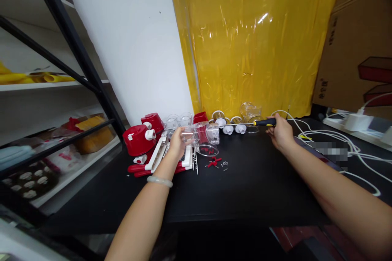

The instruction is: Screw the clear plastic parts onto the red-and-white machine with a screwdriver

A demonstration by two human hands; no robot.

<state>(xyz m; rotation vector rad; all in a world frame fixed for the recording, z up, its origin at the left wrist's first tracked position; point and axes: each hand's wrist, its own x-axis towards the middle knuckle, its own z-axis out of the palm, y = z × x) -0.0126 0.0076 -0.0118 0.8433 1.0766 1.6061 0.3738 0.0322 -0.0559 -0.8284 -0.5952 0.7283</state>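
Observation:
My left hand is closed around a clear plastic housing held just above the black table. My right hand grips a screwdriver by its black and yellow handle; the thin shaft points left toward the clear housing. A red and white slicer frame lies under my left hand. Two red round caps stand to its left. A small red propeller-shaped piece and some tiny screws lie on the table between my hands.
Metal drum cutters with white ends and clear cups line the back edge before a yellow plastic sheet. White cables and a charger lie at right. A black shelf frame and cardboard boxes flank the table.

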